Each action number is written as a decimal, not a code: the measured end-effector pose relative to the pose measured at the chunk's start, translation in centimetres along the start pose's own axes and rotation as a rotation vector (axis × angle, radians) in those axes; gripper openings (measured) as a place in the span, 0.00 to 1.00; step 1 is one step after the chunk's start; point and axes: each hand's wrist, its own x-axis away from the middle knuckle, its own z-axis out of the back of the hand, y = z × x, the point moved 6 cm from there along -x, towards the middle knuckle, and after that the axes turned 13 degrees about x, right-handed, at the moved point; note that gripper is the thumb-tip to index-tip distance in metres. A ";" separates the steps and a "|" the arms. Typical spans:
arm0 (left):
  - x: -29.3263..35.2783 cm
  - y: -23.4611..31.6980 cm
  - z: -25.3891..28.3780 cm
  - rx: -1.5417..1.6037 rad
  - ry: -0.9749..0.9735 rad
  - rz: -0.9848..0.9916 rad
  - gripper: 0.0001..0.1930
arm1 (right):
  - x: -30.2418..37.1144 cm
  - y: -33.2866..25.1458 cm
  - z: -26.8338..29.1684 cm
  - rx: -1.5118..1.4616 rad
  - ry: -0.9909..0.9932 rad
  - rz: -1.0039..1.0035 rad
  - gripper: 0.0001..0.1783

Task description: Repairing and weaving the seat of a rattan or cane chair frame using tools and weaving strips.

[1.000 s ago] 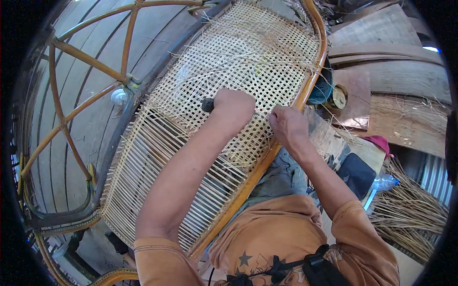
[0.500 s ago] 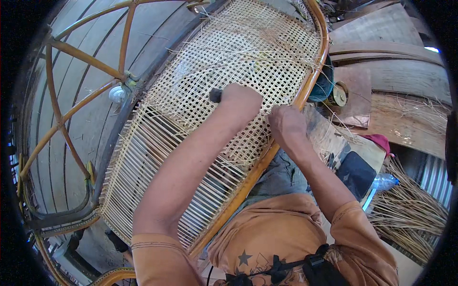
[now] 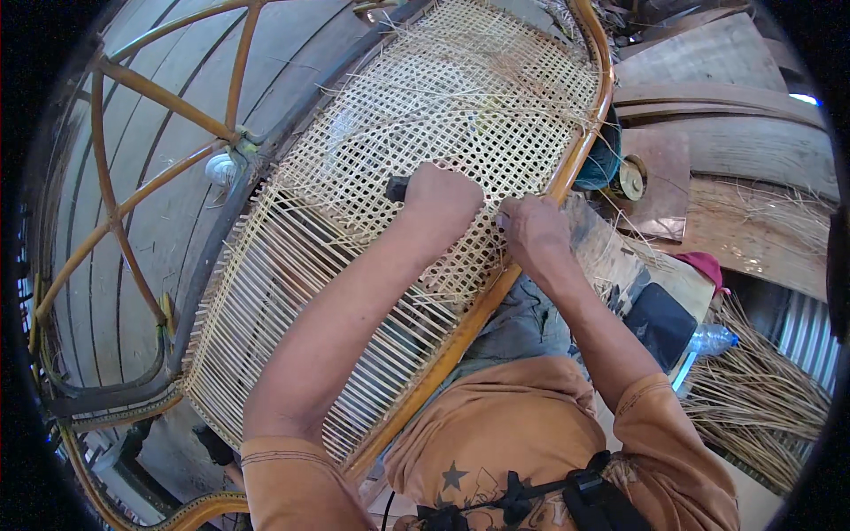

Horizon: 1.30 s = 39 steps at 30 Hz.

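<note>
A large panel of open-weave cane (image 3: 522,97) lies across my lap inside a bent rattan frame (image 3: 580,159). Its far part is a close lattice, while bare parallel strands (image 3: 292,265) run across the near left part. My left hand (image 3: 443,196) is a fist over the lattice, wrapped round a tool with a dark handle (image 3: 397,188); the tool's other end is hidden. Close beside it, my right hand (image 3: 537,228) is closed at the panel's right edge, by the frame. Whatever its fingers hold is hidden.
Another curved rattan frame (image 3: 168,102) stands on the slatted floor at left. At right are wooden boards (image 3: 744,230), a dark flat case (image 3: 660,320), a plastic bottle (image 3: 713,338), a red cloth (image 3: 704,265) and a bundle of cane strips (image 3: 753,389).
My left fist has shifted very slightly down and left with the dark-handled tool. The right hand stays by the frame, still closed.
</note>
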 end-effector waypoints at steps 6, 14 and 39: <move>-0.9 2.4 0.8 -0.063 -0.123 0.067 0.07 | -0.5 -0.1 -0.4 0.100 -0.103 -0.017 0.08; -0.1 -0.2 0.4 0.140 -0.146 0.126 0.10 | -0.8 -0.7 -0.5 0.146 -0.112 -0.101 0.10; 2.4 -1.2 1.5 0.227 0.001 0.361 0.21 | -0.1 2.0 -0.4 0.087 0.201 0.429 0.09</move>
